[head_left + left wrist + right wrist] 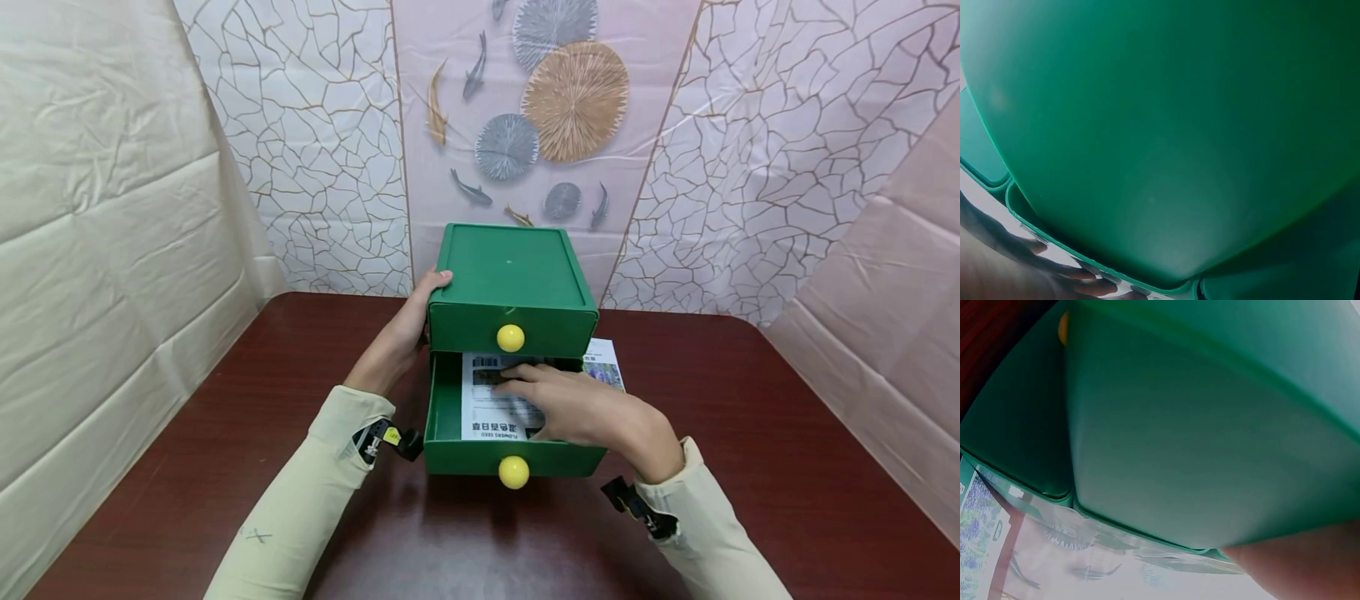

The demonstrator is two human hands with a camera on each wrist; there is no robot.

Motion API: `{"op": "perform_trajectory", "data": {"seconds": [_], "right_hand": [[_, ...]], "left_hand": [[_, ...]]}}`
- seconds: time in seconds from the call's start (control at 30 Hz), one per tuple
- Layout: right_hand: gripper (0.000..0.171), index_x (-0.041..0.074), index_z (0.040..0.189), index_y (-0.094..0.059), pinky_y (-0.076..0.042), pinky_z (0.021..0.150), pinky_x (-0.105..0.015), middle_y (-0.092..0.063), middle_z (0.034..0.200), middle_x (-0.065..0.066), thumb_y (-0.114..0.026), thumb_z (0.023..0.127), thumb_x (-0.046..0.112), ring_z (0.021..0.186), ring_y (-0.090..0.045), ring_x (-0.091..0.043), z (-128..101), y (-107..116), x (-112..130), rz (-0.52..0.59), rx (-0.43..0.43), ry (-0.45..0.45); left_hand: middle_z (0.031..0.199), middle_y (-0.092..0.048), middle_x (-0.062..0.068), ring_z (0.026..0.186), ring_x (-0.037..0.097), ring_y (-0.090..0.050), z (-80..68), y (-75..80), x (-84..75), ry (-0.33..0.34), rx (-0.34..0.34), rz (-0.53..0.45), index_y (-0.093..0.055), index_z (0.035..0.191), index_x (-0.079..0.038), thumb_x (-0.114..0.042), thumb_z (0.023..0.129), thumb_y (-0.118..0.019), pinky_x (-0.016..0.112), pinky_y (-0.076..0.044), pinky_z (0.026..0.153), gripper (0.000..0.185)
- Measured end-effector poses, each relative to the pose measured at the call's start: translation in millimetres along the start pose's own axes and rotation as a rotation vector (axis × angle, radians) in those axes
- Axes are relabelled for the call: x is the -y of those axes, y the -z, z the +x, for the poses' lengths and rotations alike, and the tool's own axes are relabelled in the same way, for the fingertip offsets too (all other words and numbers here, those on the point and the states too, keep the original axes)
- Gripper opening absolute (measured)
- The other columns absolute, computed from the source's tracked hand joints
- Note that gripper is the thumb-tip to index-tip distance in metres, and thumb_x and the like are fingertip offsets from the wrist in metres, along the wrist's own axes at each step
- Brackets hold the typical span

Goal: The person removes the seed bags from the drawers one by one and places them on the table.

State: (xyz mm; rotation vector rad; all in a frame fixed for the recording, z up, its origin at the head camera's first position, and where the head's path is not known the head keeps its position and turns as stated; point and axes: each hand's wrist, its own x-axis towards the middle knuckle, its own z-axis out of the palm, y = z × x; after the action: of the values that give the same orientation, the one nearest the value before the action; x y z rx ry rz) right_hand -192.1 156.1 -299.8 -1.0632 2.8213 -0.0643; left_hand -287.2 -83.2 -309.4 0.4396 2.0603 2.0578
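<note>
A green two-drawer box (513, 265) with yellow knobs stands on the table, its lower drawer (465, 457) pulled out. My left hand (405, 321) rests against the box's left side, thumb at the top edge. Its fingers (1094, 287) show beyond a green edge in the left wrist view. Inside the lower drawer lies a white flower seed packet (487, 412), printed with a barcode and text. Over it is my right hand (581, 408), fingers spread and loosely bent; whether the fingertips touch the packet cannot be told. The right wrist view hides those fingertips behind green plastic.
Another packet (603, 367) with purple flowers lies to the right of the box, partly hidden by it. The dark red table (750, 417) extends on both sides. A patterned cloth (322, 150) hangs behind, with pale cloth at the left and right.
</note>
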Motion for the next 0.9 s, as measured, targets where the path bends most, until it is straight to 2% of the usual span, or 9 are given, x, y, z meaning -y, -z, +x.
{"op": "perform_trajectory", "data": {"seconds": [0.17, 0.37, 0.57, 0.9], "right_hand": [[0.064, 0.013, 0.148, -0.062, -0.048, 0.109, -0.051, -0.051, 0.156, -0.011, -0.086, 0.09, 0.024, 0.142, -0.049, -0.034, -0.1, 0.0, -0.9, 0.017, 0.009, -0.009], [0.06, 0.009, 0.145, -0.064, -0.047, 0.111, -0.049, -0.054, 0.155, -0.013, -0.084, 0.092, 0.03, 0.143, -0.05, -0.033, -1.5, -0.1, -2.4, 0.044, -0.003, 0.021], [0.058, 0.008, 0.144, -0.064, -0.046, 0.112, -0.049, -0.058, 0.151, -0.011, -0.081, 0.095, 0.032, 0.14, -0.053, -0.03, -1.5, 0.6, -3.3, 0.115, -0.007, 0.028], [0.044, 0.012, 0.136, -0.07, -0.055, 0.099, -0.042, -0.068, 0.133, -0.003, -0.077, 0.098, 0.032, 0.118, -0.065, -0.018, -7.7, 8.0, -0.4, 0.143, -0.064, 0.037]], "left_hand": [[0.172, -0.013, 0.014, 0.148, 0.036, -0.026, -0.6, -0.4, -1.2, 0.011, 0.001, -0.008, -0.005, 0.171, -0.033, -0.058, 0.102, -0.038, 0.06, -0.022, 0.12, 0.082], [0.171, -0.015, 0.016, 0.146, 0.038, -0.027, -0.3, -1.2, -0.9, 0.012, -0.004, -0.001, -0.005, 0.171, -0.032, -0.058, 0.101, -0.038, 0.06, -0.023, 0.119, 0.082], [0.171, -0.016, 0.017, 0.146, 0.038, -0.028, -0.6, -0.6, -0.4, 0.002, 0.0, 0.004, -0.005, 0.172, -0.03, -0.057, 0.102, -0.037, 0.06, -0.023, 0.119, 0.081], [0.173, -0.011, 0.015, 0.15, 0.038, -0.021, 0.7, -0.3, 0.3, 0.0, 0.007, 0.006, -0.004, 0.172, -0.029, -0.057, 0.103, -0.036, 0.062, -0.019, 0.121, 0.082]]}}
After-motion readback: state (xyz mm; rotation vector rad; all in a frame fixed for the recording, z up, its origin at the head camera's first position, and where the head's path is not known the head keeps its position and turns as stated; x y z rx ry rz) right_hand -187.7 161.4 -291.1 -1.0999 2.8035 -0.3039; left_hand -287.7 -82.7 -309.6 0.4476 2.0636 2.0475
